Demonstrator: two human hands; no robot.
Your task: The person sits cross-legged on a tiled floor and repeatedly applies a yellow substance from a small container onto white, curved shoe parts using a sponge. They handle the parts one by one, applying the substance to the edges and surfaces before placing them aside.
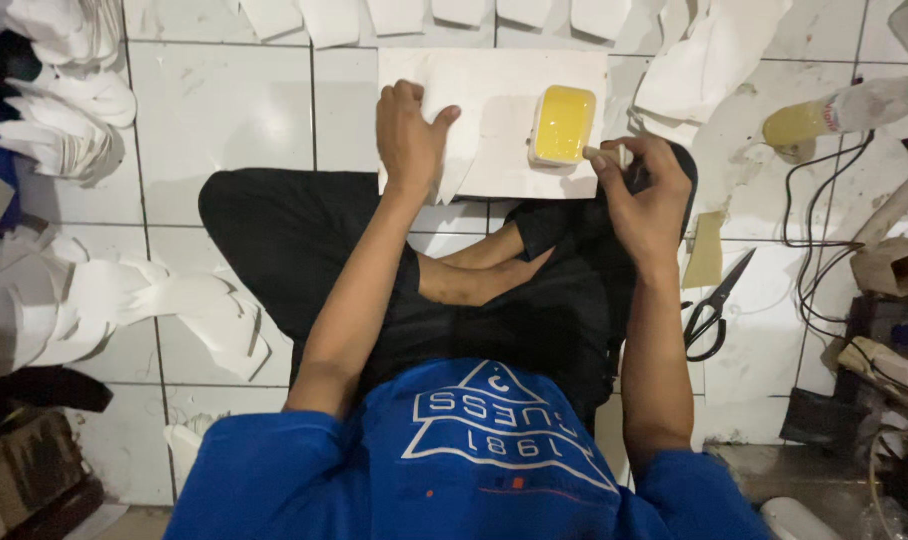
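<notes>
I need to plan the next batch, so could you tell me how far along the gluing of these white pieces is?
Done: cut pieces lie fanned in rows at the left. In hand: the left hand presses one white piece onto the board, while the right hand holds a small brush beside the yellow glue tub. Left: stacks wait.

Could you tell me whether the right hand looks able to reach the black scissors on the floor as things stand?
Probably yes: the scissors lie uncovered on the tiles beside the right hand, though it holds a small tool.
</notes>
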